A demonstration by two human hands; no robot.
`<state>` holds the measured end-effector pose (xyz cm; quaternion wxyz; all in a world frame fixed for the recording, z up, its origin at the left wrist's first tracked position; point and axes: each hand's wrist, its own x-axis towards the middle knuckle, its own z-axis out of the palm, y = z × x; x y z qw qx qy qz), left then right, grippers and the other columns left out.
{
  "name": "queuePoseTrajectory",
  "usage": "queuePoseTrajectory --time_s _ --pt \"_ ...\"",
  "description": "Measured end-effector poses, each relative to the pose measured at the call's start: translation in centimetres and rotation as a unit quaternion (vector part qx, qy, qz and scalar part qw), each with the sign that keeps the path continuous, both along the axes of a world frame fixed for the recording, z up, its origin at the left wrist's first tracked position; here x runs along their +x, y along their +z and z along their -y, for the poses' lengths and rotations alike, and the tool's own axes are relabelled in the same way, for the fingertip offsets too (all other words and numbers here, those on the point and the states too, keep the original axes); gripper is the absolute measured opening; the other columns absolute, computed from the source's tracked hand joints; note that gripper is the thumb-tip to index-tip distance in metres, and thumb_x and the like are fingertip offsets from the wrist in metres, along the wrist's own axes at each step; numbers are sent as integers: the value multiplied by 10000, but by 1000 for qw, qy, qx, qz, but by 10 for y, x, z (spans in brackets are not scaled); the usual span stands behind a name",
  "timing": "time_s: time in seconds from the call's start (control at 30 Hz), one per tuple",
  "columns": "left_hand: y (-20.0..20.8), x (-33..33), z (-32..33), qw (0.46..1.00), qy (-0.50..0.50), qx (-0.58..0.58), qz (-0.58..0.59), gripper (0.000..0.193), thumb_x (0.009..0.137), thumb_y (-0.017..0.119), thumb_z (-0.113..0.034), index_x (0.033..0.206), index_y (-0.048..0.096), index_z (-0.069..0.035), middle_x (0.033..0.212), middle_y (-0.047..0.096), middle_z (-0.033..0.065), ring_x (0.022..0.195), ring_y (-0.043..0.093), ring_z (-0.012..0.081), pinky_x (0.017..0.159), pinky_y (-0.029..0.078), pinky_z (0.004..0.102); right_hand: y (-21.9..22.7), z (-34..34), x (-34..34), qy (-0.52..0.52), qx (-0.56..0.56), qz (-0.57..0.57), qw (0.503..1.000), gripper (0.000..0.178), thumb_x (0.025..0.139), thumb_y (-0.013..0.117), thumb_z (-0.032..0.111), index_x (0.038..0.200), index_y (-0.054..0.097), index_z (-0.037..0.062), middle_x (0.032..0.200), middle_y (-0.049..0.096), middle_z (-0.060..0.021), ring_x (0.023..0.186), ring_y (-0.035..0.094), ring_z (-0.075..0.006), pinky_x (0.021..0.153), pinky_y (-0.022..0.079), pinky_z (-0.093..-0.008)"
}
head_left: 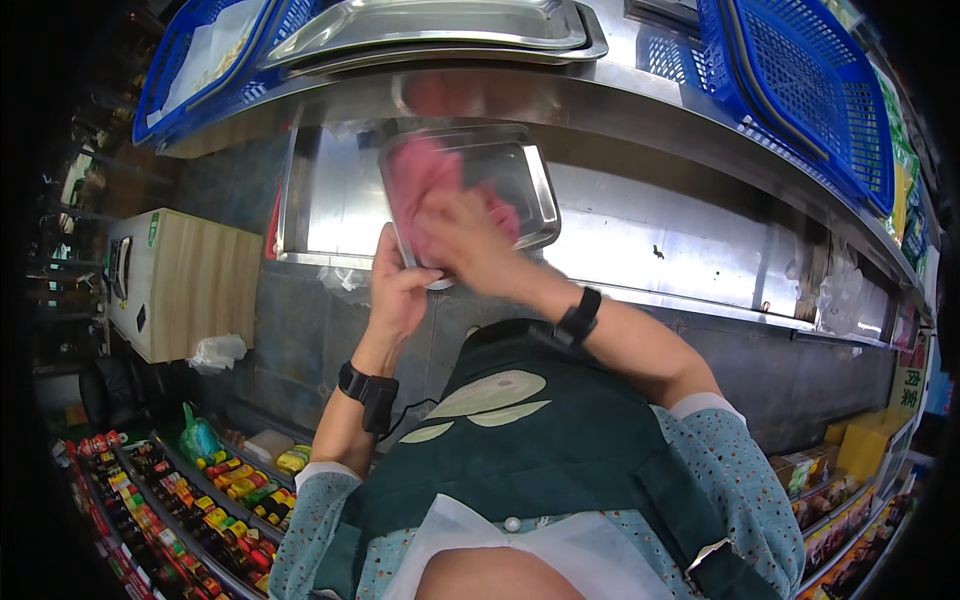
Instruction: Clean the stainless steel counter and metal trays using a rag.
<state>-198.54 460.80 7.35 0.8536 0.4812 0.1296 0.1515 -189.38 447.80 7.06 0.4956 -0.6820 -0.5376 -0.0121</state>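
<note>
A shallow rectangular steel tray (543, 190) is held tilted above the lower steel counter, close to the raised shelf's front edge. My left hand (400, 290) grips its near-left corner, thumb on the rim and fingers partly hidden behind it. Pressed against the tray's inside is a pink cloth (425, 172), bunched and smeared by motion. My right hand (468, 240) lies on the cloth with its fingers curled into it; they are blurred. Both wrists wear black bands.
Across the far side runs a raised steel shelf (640, 118) bearing stacked steel trays (440, 32) and blue plastic baskets (815, 90). Below it lies the steel counter (640, 240). A wood-grain cabinet (205, 285) stands left; bottle-filled shelves (190, 500) are at the lower left.
</note>
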Motion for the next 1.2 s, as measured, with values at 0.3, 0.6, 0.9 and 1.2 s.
queuePoseTrajectory --time_s 0.3,0.6,0.9,1.2 --pt "0 -8 0 997 50 27 48 521 566 538 161 1045 510 -45 1030 601 62 964 590 180 858 478 313 -53 62 64 -111 -165 114 973 308 714 631 52 1019 609 92 1084 561 -51 1059 499 -283 878 390 -415" --pt "-12 4 3 997 62 3 48 150 958 505 -86 1108 499 -87 1100 589 31 999 570 153 938 435 335 -8 15 -4 -25 -48 32 998 290 754 621 66 1035 557 35 1063 519 -141 1008 476 -346 884 394 -425" --pt "-37 11 2 997 33 -21 70 84 964 520 -129 1039 512 -90 1073 603 32 993 571 126 898 456 311 -34 9 -7 -109 -90 55 988 265 804 566 60 1061 529 7 1067 492 -168 1018 454 -358 885 389 -442" --pt "-15 -7 8 997 72 5 41 266 876 563 36 1126 515 -41 1105 586 60 1033 554 138 901 460 315 -84 53 55 -164 -119 99 974 276 779 574 82 1046 524 34 1071 500 -145 998 462 -345 833 413 -454"
